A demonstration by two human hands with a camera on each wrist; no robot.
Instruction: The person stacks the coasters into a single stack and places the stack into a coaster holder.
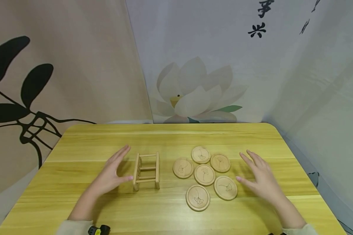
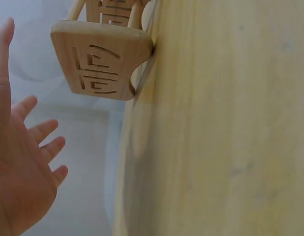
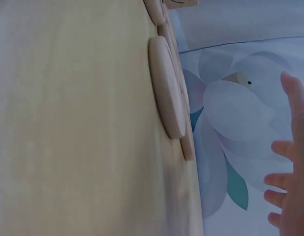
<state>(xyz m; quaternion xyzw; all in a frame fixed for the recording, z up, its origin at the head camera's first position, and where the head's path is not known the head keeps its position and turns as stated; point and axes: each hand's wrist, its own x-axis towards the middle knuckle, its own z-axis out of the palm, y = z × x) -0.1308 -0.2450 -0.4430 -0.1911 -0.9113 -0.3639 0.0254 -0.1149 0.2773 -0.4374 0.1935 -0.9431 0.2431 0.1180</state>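
A small wooden rack (image 1: pixel 146 171) with slatted rails and carved end panels (image 2: pixel 99 64) stands on the yellow wooden table (image 1: pixel 76 153). My left hand (image 1: pixel 113 171) hovers just left of it, fingers straight, thumb tip close to the rack's near left leg, holding nothing. Several round wooden coasters (image 1: pixel 204 175) with a leaf engraving lie flat in a cluster right of the rack. My right hand (image 1: pixel 259 176) is open just right of the cluster, near the coaster (image 1: pixel 225 187) at the front right. In the right wrist view the coasters (image 3: pixel 167 88) show edge-on beside the spread fingers (image 3: pixel 289 191).
The table's back edge meets hanging cloths, one with black leaves at the left, one with a pale lotus (image 1: pixel 191 93) in the middle. The table's right edge (image 1: pixel 300 163) drops off close to my right hand.
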